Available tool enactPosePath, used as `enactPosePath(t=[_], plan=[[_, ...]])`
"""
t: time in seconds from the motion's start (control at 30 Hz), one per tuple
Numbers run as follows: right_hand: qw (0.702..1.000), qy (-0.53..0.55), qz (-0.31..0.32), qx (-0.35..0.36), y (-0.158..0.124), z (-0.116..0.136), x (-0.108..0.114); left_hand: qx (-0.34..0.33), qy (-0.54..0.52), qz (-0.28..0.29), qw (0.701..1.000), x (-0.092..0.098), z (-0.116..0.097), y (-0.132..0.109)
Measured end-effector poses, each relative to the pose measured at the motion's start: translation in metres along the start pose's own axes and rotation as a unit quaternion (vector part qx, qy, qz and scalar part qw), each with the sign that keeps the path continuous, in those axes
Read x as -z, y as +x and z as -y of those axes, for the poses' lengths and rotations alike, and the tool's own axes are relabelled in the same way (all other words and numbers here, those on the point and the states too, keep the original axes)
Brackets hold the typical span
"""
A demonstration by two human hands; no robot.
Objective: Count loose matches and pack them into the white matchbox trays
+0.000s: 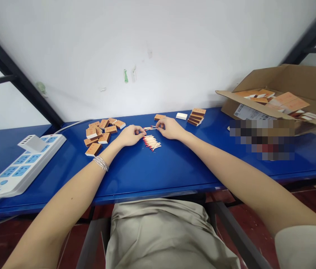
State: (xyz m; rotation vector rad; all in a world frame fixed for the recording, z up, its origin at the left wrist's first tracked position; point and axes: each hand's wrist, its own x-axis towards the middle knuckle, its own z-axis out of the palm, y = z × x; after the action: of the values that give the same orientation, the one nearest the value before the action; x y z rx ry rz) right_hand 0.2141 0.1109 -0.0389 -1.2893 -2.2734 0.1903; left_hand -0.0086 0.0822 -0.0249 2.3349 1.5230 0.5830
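Note:
My left hand [131,135] and my right hand [170,129] meet over the blue table, their fingertips pinching a thin bunch of red-tipped matches [150,128] from either end. Just below lies a loose pile of red-tipped wooden matches [151,142]. Several orange matchboxes [102,132] are scattered left of my left hand. Beyond my right hand are a single matchbox [159,117], a white box [181,116] and a stack of matchboxes [195,117]. Silver bangles [101,163] circle my left wrist.
A white power strip [20,164] with blue panels lies at the table's left end, its cable trailing off the edge. An open cardboard carton [281,97] holding matchbox packs sits at the right. A pixelated patch [262,140] covers the table beside it. A white wall [146,48] rises behind.

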Motion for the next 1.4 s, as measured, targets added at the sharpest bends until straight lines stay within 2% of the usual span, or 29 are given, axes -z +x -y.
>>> enactPosePath(t=[0.1, 0.23, 0.37, 0.47, 0.6, 0.73, 0.83, 0.97, 1.17, 1.4], plan=[[1.000, -0.008, 0.010, -0.009, 0.000, 0.005, -0.001, 0.005, -0.005, 0.008, 1.000, 0.001, -0.003, -0.002], [0.999, 0.014, 0.027, 0.025, -0.001, 0.010, -0.002, 0.007, -0.012, 0.026, 1.000, 0.003, -0.007, -0.004], [0.994, 0.056, 0.066, 0.063, -0.004, 0.014, -0.002, 0.029, 0.009, -0.009, 1.000, 0.004, -0.009, -0.006], [0.991, 0.081, 0.080, 0.066, -0.004, 0.014, 0.000, 0.025, 0.028, -0.012, 0.999, 0.002, -0.010, -0.008], [0.994, 0.091, 0.059, 0.022, -0.002, 0.003, 0.009, -0.008, 0.047, -0.001, 0.999, 0.000, -0.013, -0.009], [0.998, 0.041, -0.012, -0.041, 0.001, -0.019, 0.017, -0.030, 0.042, 0.002, 0.999, -0.002, -0.017, -0.012], [0.996, 0.000, -0.056, -0.062, 0.003, -0.033, 0.017, -0.053, 0.042, 0.017, 0.998, -0.003, -0.021, -0.016], [0.992, -0.037, -0.073, -0.095, 0.005, -0.036, 0.012, -0.058, 0.058, 0.036, 0.996, -0.004, -0.027, -0.022], [0.966, -0.096, -0.035, -0.236, 0.004, -0.023, 0.010, -0.041, 0.071, 0.064, 0.995, -0.005, -0.033, -0.023], [0.950, -0.122, 0.020, -0.287, 0.007, -0.030, 0.015, -0.056, 0.066, 0.074, 0.993, -0.004, -0.033, -0.024]])
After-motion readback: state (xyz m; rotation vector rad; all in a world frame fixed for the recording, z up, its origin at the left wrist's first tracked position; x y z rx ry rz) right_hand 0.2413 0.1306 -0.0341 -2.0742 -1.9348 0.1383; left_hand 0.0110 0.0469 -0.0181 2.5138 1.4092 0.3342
